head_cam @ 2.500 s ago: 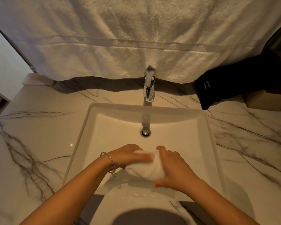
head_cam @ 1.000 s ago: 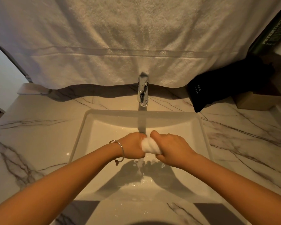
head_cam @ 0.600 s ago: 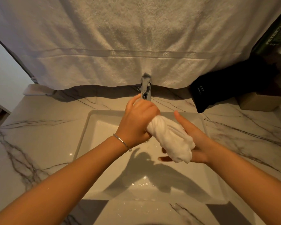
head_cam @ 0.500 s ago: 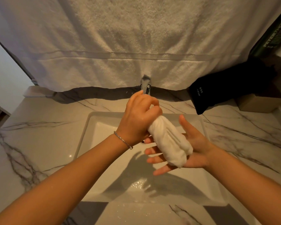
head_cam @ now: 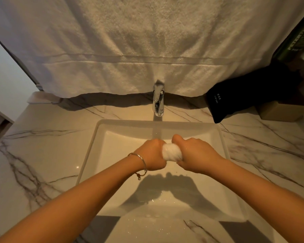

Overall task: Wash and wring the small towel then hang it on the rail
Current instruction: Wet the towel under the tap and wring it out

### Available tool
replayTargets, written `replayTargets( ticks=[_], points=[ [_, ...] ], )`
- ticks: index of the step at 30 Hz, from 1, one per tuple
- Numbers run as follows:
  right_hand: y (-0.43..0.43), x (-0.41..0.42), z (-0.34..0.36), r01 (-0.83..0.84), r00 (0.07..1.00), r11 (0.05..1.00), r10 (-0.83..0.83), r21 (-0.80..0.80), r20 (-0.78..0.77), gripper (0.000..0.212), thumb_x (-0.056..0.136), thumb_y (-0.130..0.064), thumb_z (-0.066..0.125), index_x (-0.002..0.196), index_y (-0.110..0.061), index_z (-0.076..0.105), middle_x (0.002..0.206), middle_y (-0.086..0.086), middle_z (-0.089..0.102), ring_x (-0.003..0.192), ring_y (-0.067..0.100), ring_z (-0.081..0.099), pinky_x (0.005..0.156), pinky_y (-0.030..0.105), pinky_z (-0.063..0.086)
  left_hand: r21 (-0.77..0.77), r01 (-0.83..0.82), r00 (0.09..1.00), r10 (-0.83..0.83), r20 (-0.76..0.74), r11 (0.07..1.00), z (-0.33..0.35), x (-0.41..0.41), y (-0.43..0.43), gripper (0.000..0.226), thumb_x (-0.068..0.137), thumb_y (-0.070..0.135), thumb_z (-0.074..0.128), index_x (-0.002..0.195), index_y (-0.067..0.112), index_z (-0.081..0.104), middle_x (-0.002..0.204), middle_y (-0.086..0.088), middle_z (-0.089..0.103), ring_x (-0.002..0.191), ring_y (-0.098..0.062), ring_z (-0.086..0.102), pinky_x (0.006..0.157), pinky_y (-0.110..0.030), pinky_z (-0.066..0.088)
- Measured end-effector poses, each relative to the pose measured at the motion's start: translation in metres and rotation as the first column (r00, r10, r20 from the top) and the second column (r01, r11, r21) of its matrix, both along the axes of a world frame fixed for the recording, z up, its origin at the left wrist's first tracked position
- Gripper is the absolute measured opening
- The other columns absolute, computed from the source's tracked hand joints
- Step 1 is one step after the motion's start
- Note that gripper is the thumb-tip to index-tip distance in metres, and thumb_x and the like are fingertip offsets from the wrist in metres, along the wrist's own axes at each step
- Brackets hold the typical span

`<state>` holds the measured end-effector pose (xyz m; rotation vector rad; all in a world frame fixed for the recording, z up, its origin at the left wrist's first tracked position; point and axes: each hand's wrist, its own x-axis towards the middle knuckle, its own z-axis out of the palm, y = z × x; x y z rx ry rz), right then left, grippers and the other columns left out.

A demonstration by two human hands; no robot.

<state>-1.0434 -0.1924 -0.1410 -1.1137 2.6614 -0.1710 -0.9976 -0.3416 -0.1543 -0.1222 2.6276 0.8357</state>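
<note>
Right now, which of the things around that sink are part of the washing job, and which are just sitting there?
Part of the job:
small towel, twisted between the left hand and right hand
sink
tap

Just sitting there:
large white towel, hanging behind the tap
black pouch
cardboard box

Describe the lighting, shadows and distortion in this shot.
Head view: dim, warm light from above; the hands' shadow falls on the sink floor; the hanging large towel shades the countertop behind the faucet; wide-angle bends the edges; the small towel glares white.
</note>
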Motion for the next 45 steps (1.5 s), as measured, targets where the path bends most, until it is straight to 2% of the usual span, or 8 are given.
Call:
replayTargets(
  ticks=[4, 12, 18, 24, 27, 30, 34, 45],
  points=[
    [0.002, 0.001, -0.007, -0.047, 0.996, 0.999, 0.046, -0.019, -0.078, 0.041, 0.077, -0.027, 0.060, 0.111, -0.016, 0.039, 0.091, 0.012, 0.067, 0.067, 0.032, 0.053, 0.053, 0.032, 0.032, 0.159, -0.089, 0.976, 0.055, 0.211, 0.983, 0.003, 0.004, 0.003, 0.018, 0.071, 0.002, 0.065, 0.065, 0.013, 0.053, 0.044, 0.001, 0.051, 0.027, -0.006, 0.041, 0.030, -0.010, 0.031],
    [0.012, -0.004, 0.019, 0.131, 0.948, 0.979, -0.078, -0.157, 0.308, 0.066, 0.048, -0.070, 0.069, 0.089, -0.026, 0.042, 0.077, -0.008, 0.061, 0.064, 0.014, 0.058, 0.049, 0.028, 0.043, -0.284, 0.135, 0.953, -0.202, -0.223, 0.949, 0.021, -0.003, -0.006, 0.027, 0.075, 0.026, 0.066, 0.093, 0.008, 0.057, 0.093, -0.012, 0.068, 0.079, -0.028, 0.063, 0.064, -0.032, 0.047],
    [0.021, -0.017, 0.037, 0.597, 0.246, 0.767, 0.104, -0.235, 0.964, 0.054, 0.052, -0.066, 0.071, 0.082, -0.021, 0.072, 0.075, 0.004, 0.070, 0.064, 0.014, 0.065, 0.066, 0.033, 0.054, -0.355, 0.081, 0.700, -0.306, -0.646, 0.932, 0.039, -0.003, -0.018, 0.029, 0.066, 0.018, 0.076, 0.088, 0.003, 0.064, 0.104, -0.016, 0.068, 0.100, -0.033, 0.061, 0.086, -0.043, 0.050],
    [0.020, 0.001, 0.021, 0.442, -0.460, 0.880, 0.388, -0.173, 0.798, 0.056, 0.067, -0.023, 0.078, 0.115, -0.010, 0.051, 0.109, 0.018, 0.065, 0.094, 0.027, 0.067, 0.074, 0.033, 0.059, -0.422, 0.090, 0.417, -0.419, -0.806, 0.902, 0.044, -0.010, -0.008, 0.020, 0.070, 0.013, 0.076, 0.078, -0.002, 0.066, 0.099, -0.024, 0.069, 0.090, -0.037, 0.065, 0.071, -0.041, 0.056],
    [0.016, 0.001, 0.021, 0.450, -0.285, 0.886, 0.259, -0.110, 0.923, 0.041, 0.073, -0.005, 0.069, 0.109, -0.010, 0.052, 0.075, 0.004, 0.069, 0.051, 0.006, 0.059, 0.040, 0.012, 0.045, -0.502, 0.214, 0.591, -0.520, -0.617, 0.838, 0.043, -0.012, -0.014, 0.029, 0.072, 0.011, 0.072, 0.098, 0.001, 0.062, 0.098, -0.020, 0.068, 0.080, -0.036, 0.066, 0.060, -0.039, 0.057],
    [0.015, 0.000, 0.019, 0.400, 0.281, 0.910, -0.010, -0.108, 0.960, 0.036, 0.070, -0.013, 0.072, 0.101, -0.014, 0.052, 0.054, -0.005, 0.056, 0.038, 0.006, 0.041, 0.035, 0.017, 0.036, -0.540, 0.273, 0.818, -0.487, -0.306, 0.797, 0.033, -0.011, -0.014, 0.033, 0.080, 0.016, 0.059, 0.112, 0.010, 0.052, 0.099, -0.016, 0.066, 0.087, -0.037, 0.063, 0.066, -0.039, 0.052],
    [0.011, 0.001, 0.008, 0.112, 0.926, 0.993, -0.089, -0.040, 0.368, 0.040, 0.066, -0.022, 0.070, 0.096, -0.022, 0.044, 0.082, 0.001, 0.059, 0.068, 0.021, 0.055, 0.051, 0.030, 0.044, -0.371, 0.220, 0.913, -0.324, -0.247, 0.902, 0.012, 0.000, 0.002, 0.026, 0.076, 0.012, 0.055, 0.102, 0.012, 0.059, 0.095, -0.016, 0.069, 0.087, -0.036, 0.063, 0.060, -0.032, 0.041],
    [0.010, -0.016, -0.003, -0.212, 0.969, 0.973, 0.197, -0.090, -0.148, 0.043, 0.075, -0.031, 0.065, 0.109, -0.015, 0.044, 0.090, 0.014, 0.068, 0.073, 0.037, 0.060, 0.053, 0.032, 0.036, 0.450, -0.377, 0.925, 0.303, 0.230, 0.810, 0.001, 0.013, 0.019, 0.016, 0.068, -0.003, 0.060, 0.061, 0.012, 0.061, 0.038, 0.004, 0.049, 0.025, -0.007, 0.037, 0.032, -0.013, 0.030]
  ],
)
